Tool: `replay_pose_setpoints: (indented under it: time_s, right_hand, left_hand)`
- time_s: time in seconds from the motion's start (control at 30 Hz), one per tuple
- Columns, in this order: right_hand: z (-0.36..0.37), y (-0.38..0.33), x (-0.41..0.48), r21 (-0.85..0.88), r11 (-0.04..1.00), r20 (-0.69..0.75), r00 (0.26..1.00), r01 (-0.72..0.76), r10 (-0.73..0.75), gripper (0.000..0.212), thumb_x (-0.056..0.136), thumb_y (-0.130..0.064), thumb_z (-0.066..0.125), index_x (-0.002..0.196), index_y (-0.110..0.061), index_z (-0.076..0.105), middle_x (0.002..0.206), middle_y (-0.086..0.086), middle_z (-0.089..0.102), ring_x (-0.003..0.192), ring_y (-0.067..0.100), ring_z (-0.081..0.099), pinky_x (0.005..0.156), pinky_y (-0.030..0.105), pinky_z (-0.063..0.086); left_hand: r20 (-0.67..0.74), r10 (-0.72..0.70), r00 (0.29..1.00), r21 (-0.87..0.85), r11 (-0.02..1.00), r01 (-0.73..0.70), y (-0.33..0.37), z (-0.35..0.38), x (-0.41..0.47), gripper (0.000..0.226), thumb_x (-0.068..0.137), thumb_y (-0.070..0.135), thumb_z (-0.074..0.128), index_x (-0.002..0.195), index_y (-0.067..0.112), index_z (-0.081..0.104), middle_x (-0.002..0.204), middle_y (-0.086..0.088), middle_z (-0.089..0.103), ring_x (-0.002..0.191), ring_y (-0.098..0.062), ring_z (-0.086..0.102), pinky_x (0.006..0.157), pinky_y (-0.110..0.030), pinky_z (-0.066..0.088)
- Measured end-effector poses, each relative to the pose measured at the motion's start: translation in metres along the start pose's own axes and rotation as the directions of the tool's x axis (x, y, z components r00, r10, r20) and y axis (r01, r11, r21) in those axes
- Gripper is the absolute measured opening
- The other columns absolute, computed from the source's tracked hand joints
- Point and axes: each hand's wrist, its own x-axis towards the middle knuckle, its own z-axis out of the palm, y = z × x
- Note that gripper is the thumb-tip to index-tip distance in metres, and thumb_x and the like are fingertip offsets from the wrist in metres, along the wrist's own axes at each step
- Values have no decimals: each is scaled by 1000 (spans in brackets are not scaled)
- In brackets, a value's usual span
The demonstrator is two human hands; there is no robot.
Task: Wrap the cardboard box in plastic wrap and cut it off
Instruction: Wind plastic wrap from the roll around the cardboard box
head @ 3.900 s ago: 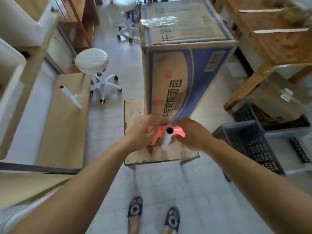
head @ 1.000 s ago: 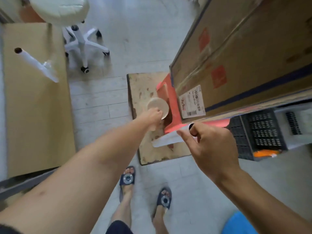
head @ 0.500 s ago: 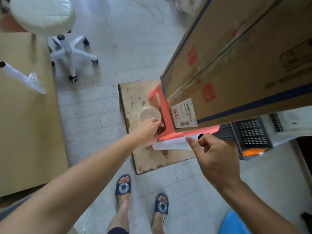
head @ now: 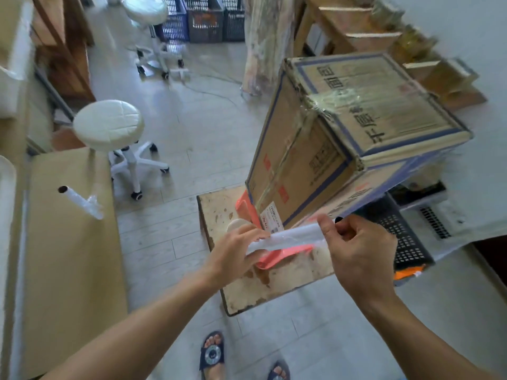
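A tall cardboard box [head: 315, 149] with blue borders and printed characters stands on a red plastic stool [head: 277, 256] atop a worn wooden board [head: 263, 283]. A band of plastic wrap [head: 329, 101] crosses its top and runs down its left face. In front of the box's lower corner I hold a white roll of plastic wrap [head: 293, 237] level. My left hand [head: 236, 250] grips its left end and my right hand [head: 359, 248] grips its right end.
A second wrap roll [head: 81, 202] lies on a flat cardboard sheet [head: 68, 256] at left. A white wheeled stool [head: 115, 133] stands beyond it, another farther back. Dark crates [head: 406, 242] sit right of the board, wooden shelving [head: 384, 42] behind the box. My sandalled feet [head: 212, 355] are below.
My left hand left the round pale object on the board and took the roll's left end. The roll rose slightly, and my view lifted so the box top shows.
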Motion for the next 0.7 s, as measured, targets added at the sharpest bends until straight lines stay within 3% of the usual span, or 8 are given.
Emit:
replay_pose_setpoints:
  time_s: [0.13, 0.23, 0.3, 0.4, 0.5, 0.57, 0.63, 0.7]
  right_hand:
    - [-35, -4, 7, 79, 995, -53, 996, -62, 66, 45, 88, -36, 71, 49, -27, 49, 42, -15, 48, 42, -1, 53, 48, 6, 35]
    - [-59, -1, 11, 128, 988, -88, 991, -85, 97, 45, 87, -41, 71, 50, -23, 55, 42, -10, 51, 44, 3, 53, 46, 13, 36]
    - [-74, 4, 11, 130, 989, -96, 992, -67, 80, 45, 86, -47, 69, 53, -20, 55, 47, -8, 51, 47, 5, 51, 46, 15, 35]
    - [-95, 8, 14, 148, 988, -78, 995, -48, 60, 38, 86, -47, 67, 60, -22, 53, 72, -2, 53, 64, -4, 51, 58, 7, 38]
    - [-109, 8, 16, 282, 958, 16, 999, -50, 47, 30, 83, -43, 69, 76, -15, 62, 105, 4, 54, 91, -6, 53, 73, 1, 41]
    - [-111, 11, 15, 405, 912, 121, 992, -68, 21, 23, 82, -32, 75, 94, -14, 64, 116, 2, 57, 106, 5, 59, 80, 9, 51]
    - [-111, 18, 15, 455, 887, 201, 979, -76, -19, 29, 82, -21, 79, 106, -12, 65, 109, 4, 67, 103, 17, 67, 85, 30, 59]
    - [-113, 22, 14, 447, 892, 224, 974, -65, -41, 31, 82, -22, 80, 108, -10, 67, 98, 5, 72, 95, 18, 70, 84, 40, 60]
  left_hand:
    - [-104, 11, 995, 5, 1000, -11, 30, -7, 1, 22, 83, 13, 78, 104, 17, 73, 102, 4, 72, 89, -12, 67, 80, -33, 58]
    - [-130, 11, 992, -22, 1000, -14, 55, -14, 3, 20, 82, 2, 76, 98, 14, 75, 95, 5, 72, 82, -5, 66, 77, -13, 52]
    - [-125, 23, 992, -34, 999, -28, 71, -20, 8, 17, 85, 1, 73, 96, 13, 72, 93, 7, 69, 83, -1, 62, 76, -6, 45]
    - [-141, 29, 990, -70, 997, -39, 92, -26, 15, 8, 93, 7, 61, 88, 13, 64, 88, 7, 62, 79, -4, 57, 73, -13, 45]
    - [-144, 3, 990, -110, 994, -19, 105, -29, 17, 17, 97, 18, 45, 86, 10, 55, 82, 1, 59, 74, -16, 57, 69, -34, 48]
    - [-160, -8, 987, -105, 994, -9, 111, -29, 16, 23, 98, 23, 37, 86, 10, 50, 78, 0, 56, 69, -17, 53, 64, -37, 45]
    - [-185, -45, 982, -113, 993, 24, 117, -30, 14, 22, 100, 22, 34, 88, 10, 47, 76, -2, 53, 65, -15, 48, 59, -33, 41]
    - [-214, -70, 974, -130, 991, 43, 121, -32, 14, 17, 100, 14, 36, 88, 9, 46, 75, -2, 51, 65, -14, 46, 58, -28, 37]
